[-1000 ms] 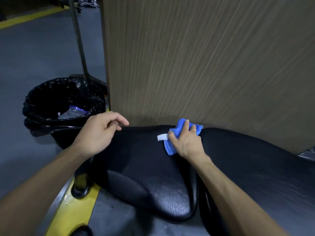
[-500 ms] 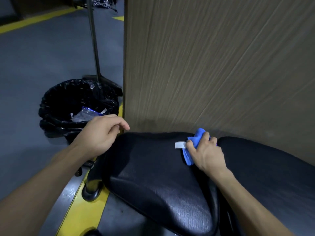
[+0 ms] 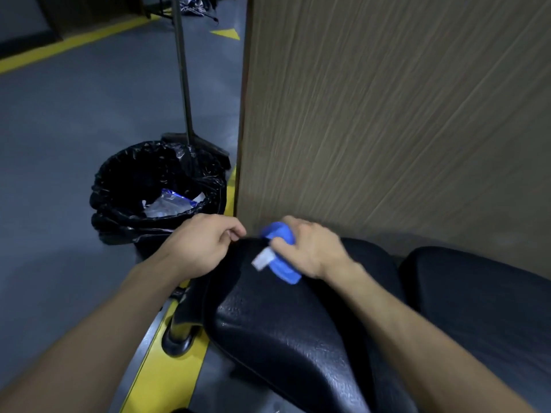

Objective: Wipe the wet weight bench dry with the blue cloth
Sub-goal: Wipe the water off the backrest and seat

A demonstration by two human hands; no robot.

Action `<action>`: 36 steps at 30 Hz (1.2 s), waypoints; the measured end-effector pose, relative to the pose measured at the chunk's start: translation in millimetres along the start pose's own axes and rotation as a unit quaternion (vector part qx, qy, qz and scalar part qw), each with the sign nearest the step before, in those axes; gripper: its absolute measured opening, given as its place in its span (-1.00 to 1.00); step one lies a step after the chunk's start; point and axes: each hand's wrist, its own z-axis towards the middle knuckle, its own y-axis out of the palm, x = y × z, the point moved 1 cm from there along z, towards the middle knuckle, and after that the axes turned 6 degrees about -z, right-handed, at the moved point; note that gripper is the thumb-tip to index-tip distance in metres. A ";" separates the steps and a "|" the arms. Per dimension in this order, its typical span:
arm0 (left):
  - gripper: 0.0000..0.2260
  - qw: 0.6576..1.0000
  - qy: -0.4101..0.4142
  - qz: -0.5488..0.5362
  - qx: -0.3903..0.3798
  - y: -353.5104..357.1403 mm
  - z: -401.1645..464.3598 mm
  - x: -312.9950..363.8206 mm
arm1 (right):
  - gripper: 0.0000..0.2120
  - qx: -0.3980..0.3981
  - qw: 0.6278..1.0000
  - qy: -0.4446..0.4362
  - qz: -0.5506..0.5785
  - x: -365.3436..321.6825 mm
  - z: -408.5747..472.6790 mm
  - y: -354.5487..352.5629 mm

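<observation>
Blue cloth [image 3: 283, 265]: soft bunched fabric with a white tag [image 3: 262, 260], balled up in the right hand [image 3: 310, 248], whose fingers curl round it and press it on the far end of the seat pad.

Weight bench [image 3: 286, 329]: black padded vinyl, grained and glossy, rounded at the edges; a second pad [image 3: 483, 293] lies to the right across a gap.

Progress: wiping under way at the far edge; fine droplets seem to glint on the near half, so most of the surface is probably left.

Left hand [image 3: 205, 245]: fingers curled, pinching the pad's far-left corner, apparently to steady it.

Surroundings: wood-grain panel [image 3: 387, 114] just behind the bench; bin with crinkled black liner [image 3: 155, 186] to the left, holding wrappers; thin dark pole [image 3: 183, 70]; grey floor with a yellow stripe [image 3: 161, 368].
</observation>
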 end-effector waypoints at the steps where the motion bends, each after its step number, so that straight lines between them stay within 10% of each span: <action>1: -0.66 1.000 -0.005 0.002 -0.005 1.0 1.7 -0.5 | -0.36 0.007 0.999 0.030 -0.011 31.7 -5.2 -3.6; 9: -0.64 0.999 -0.012 -0.006 -0.030 -3.3 -3.1 -5.4 | -0.58 0.033 0.987 0.154 0.016 113.2 -41.0 -10.4; 17: -0.61 0.999 -0.016 -0.016 0.048 -23.5 -17.0 -17.9 | -0.42 0.034 0.997 -0.064 -0.038 -93.9 -5.5 17.7; 21: -0.60 0.998 -0.023 -0.026 0.059 -25.2 -16.6 -20.1 | -0.45 0.038 0.990 -0.133 -0.020 -83.8 -16.4 13.9; 27: -0.59 0.996 -0.022 -0.038 0.075 -34.1 -28.6 -14.8 | -0.49 -0.152 0.983 0.098 -0.026 -13.1 26.9 -4.5; 33: -0.59 0.986 -0.019 -0.059 0.154 -50.6 -34.2 -9.7 | -0.63 -0.100 0.992 -0.070 -0.022 -93.1 18.9 6.6; 36: -0.58 0.983 -0.014 -0.063 0.174 -52.7 -33.1 -4.5 | -0.39 -0.049 0.975 -0.195 -0.096 -126.9 -21.9 14.9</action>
